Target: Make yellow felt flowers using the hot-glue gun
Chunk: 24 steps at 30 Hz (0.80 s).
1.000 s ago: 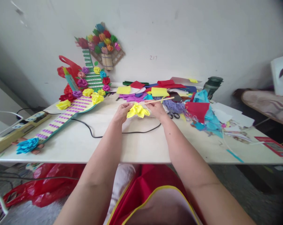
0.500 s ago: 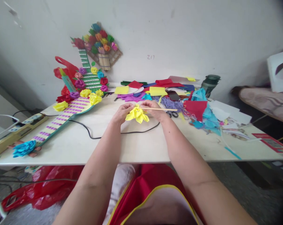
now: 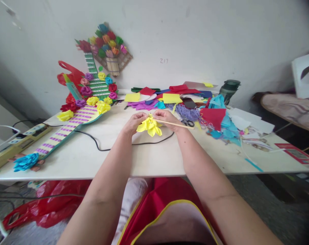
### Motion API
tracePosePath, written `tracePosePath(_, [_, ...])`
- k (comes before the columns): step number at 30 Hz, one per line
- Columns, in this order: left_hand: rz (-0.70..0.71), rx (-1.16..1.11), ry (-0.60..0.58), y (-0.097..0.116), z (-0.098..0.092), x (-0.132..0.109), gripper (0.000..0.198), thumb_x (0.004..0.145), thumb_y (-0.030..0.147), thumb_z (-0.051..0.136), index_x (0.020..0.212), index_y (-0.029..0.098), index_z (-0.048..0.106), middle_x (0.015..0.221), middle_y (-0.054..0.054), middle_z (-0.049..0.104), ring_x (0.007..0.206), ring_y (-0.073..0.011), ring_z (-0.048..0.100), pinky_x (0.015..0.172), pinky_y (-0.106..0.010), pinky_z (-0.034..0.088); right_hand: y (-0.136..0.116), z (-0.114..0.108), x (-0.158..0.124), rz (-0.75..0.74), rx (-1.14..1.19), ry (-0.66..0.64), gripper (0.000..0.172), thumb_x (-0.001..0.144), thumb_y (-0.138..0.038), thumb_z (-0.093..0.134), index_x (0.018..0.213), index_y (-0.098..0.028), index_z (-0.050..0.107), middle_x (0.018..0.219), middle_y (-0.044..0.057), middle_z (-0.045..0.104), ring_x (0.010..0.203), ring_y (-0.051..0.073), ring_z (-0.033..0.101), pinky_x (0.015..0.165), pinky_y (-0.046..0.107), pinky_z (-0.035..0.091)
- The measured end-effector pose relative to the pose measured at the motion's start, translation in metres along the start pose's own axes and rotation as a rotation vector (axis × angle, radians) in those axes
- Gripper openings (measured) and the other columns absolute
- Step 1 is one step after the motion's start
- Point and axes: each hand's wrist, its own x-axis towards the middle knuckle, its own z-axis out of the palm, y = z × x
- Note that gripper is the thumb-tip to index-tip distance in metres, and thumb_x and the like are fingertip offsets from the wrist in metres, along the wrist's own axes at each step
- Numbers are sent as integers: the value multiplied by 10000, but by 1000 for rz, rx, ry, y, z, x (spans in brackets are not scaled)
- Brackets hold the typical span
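Over the middle of the table, my left hand [image 3: 134, 123] is closed on the edge of a yellow paper flower [image 3: 149, 127], whose petals spread downward. My right hand [image 3: 167, 118] is closed around a thin wooden stick [image 3: 178, 125]. The stick's near tip is at the flower, and its other end slants down to the right past my wrist. Whether the right fingertips also touch the flower cannot be made out. Behind the right hand lie black-handled scissors [image 3: 187, 122].
Left stand guitar shapes [image 3: 67, 131] with paper flowers, a glue bottle [image 3: 73, 89] and a power strip [image 3: 21, 144]. A black cable [image 3: 100, 149] crosses the table. Behind are coloured paper sheets [image 3: 171, 98] and purple shreds [image 3: 186, 111]. Right are blue paper [image 3: 227, 127] and a dark bottle [image 3: 229, 90].
The stick has tilted, its right end dropping lower. The yellow flower has turned slightly in my fingers. Both hands stay in nearly the same place.
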Motion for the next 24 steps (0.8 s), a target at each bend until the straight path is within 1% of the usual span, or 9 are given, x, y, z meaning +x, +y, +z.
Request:
tracePosePath(6, [36, -46, -8, -2, -2, 1, 339, 607, 357, 871, 673, 156, 607, 600, 19, 609, 501, -97, 527, 508, -222, 385, 2, -2, 2, 7, 68, -34, 320, 717, -487, 684, 713, -192, 558, 705, -29, 505, 671, 114, 446, 645, 266, 378])
tracePosePath(11, [40, -35, 14, -2, -2, 2, 328, 644, 361, 854, 686, 155, 601, 605, 21, 603, 509, -94, 526, 525, -221, 385, 4, -3, 1, 14, 103, -29, 365, 700, -533, 697, 727, -200, 549, 736, -21, 522, 710, 123, 468, 666, 266, 405])
tracePosePath(14, [35, -39, 8, -2, -2, 1, 344, 636, 368, 861, 685, 155, 594, 604, 22, 601, 510, -94, 527, 523, -222, 385, 3, -3, 0, 26, 125, -32, 372, 695, -540, 699, 740, -203, 549, 740, -19, 524, 717, 127, 479, 672, 269, 417])
tracePosePath(18, [43, -46, -9, -1, -2, 1, 373, 611, 384, 877, 677, 152, 592, 598, 22, 605, 504, -93, 531, 513, -220, 391, -1, -1, 0, 43, 128, -35, 332, 701, -496, 699, 718, -200, 548, 724, -21, 518, 696, 122, 470, 667, 265, 414])
tracePosePath(22, [51, -40, -35, -3, -5, 2, 434, 535, 423, 910, 670, 147, 604, 589, 18, 614, 490, -97, 538, 489, -218, 393, -1, 0, 0, 90, 113, -25, 283, 703, -440, 707, 725, -190, 576, 709, -22, 541, 688, 119, 477, 666, 262, 412])
tracePosePath(24, [51, -28, -36, -3, -6, 3, 454, 517, 442, 914, 666, 147, 603, 576, 18, 610, 477, -96, 534, 475, -216, 388, 3, -2, 1, 88, 117, 9, 283, 693, -432, 720, 722, -185, 586, 711, -24, 555, 682, 114, 485, 658, 256, 410])
